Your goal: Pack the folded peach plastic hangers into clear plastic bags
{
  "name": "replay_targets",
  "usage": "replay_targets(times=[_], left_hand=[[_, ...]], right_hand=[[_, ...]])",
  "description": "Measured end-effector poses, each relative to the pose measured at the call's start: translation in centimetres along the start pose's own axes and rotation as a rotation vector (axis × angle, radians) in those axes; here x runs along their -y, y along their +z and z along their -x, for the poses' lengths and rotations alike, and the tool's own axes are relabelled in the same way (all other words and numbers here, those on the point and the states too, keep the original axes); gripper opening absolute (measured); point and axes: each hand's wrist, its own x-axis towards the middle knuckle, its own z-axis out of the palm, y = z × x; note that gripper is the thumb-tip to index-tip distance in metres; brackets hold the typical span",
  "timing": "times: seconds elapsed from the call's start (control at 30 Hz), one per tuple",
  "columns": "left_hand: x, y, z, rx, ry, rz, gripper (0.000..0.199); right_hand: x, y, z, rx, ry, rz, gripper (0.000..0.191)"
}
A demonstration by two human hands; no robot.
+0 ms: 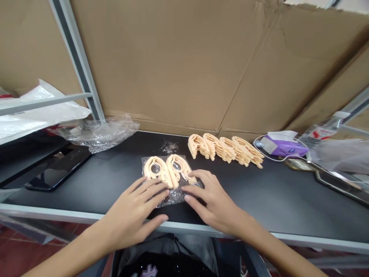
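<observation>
crumpled clear film (98, 134) lies at far left on the black bench top (95, 184). your left hand (129, 215) rests with fingers (152, 190) spread across a clear bubble bag (175, 198), which holds two moulded peach plastic pieces (167, 171) side by side near the bench's front edge, long axes running away from you, rounded ends toward the cardboard wall (173, 65). your right hand (213, 202), fingers (198, 192) slightly apart, pinches nothing at the bag's right side. beyond, a row of matching pieces (225, 150) stands stacked; a plastic bottle (319, 132) at right carries an unreadable red label.
</observation>
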Motion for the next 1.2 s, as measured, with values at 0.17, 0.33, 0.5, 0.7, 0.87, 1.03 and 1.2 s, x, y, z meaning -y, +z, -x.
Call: replay_targets(times=[0.17,0.33,0.5,0.7,0.87,1.03,1.2], left_hand=[[1.9,0.0,2.7,-0.043,-0.059,-0.047,0.036],[3.3,-0.7,4.2,-0.123,-0.149,-0.013,0.029],[3.5,-1.3,4.5,-0.189,-0.218,-0.008,0.022],[-0.7,-1.5,1.4,-0.099,-0.047,-0.069,0.039],[-1.8,0.0,-1.8,0.111,0.001,-0.111,0.065],[1.6,1.1,-3.1,0.249,-0.043,-0.056,0.065],[6.9,1.9,-5.1,0.327,0.006,-0.007,0.058]], right_hand=[[-2.1,-0.4,1.8,-0.025,0.129,-0.018,0.024],[-1.9,-0.7,1.4,-0.106,0.140,-0.056,0.020],[-1.7,-0.5,0.8,-0.138,0.122,-0.059,0.018],[-2.5,-0.5,0.8,-0.238,0.106,-0.054,0.017],[-4.2,-0.2,0.6,-0.278,0.108,0.000,0.018],[-5.0,0.0,1.0,-0.299,0.118,0.057,0.016],[-4.4,0.0,0.8,-0.255,0.119,0.068,0.017]])
